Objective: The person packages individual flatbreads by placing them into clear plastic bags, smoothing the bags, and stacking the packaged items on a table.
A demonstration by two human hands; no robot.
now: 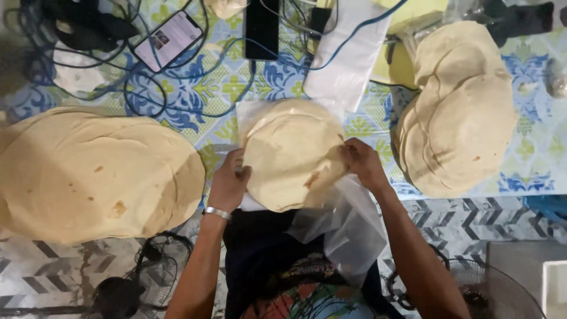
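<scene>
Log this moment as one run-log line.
left hand: grips flatbread stack edge | right hand: grips opposite edge | clear plastic bag: under stack | larger stacks: both sides

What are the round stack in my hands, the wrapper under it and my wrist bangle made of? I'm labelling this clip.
Round stack: looks like thin baked flatbread dough, matte, pale with brown scorch spots. Wrapper: apparently thin clear plastic film, glossy and crumpled. Bangle: probably metal, silvery with a shine.

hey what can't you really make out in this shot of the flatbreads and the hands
Head view only:
- Left stack of flatbreads: cut off by the left edge.
- Clear plastic bag: its opening is hidden under the middle flatbreads.
- Left hand and right hand: fingertips hidden by those flatbreads.
- Phone: screen too small.
</scene>
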